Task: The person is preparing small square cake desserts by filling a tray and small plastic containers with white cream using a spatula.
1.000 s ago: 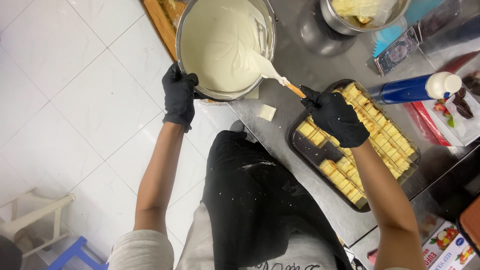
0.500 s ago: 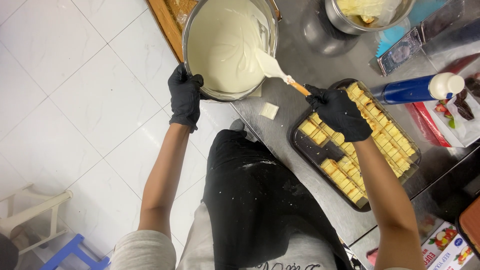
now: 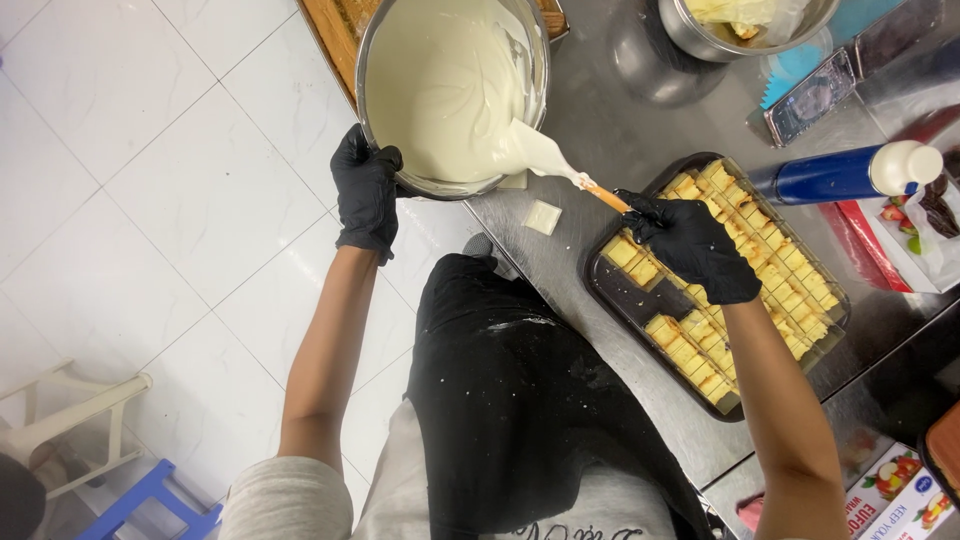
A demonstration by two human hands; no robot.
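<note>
My left hand [image 3: 366, 192] clamps the tilted bowl [image 3: 452, 92] rim so my right hand [image 3: 695, 247], fingers closed around the spatula [image 3: 556, 162], can scrape cream toward the cake tray [image 3: 612, 292].

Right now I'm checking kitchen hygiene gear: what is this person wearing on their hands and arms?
Both hands wear thin, snug black disposable gloves ending at the wrist: left hand, right hand. The forearms are uncovered, with no watch or bands visible. Short light grey sleeves show at the upper arm. A black apron speckled with pale spots covers the front.
</note>
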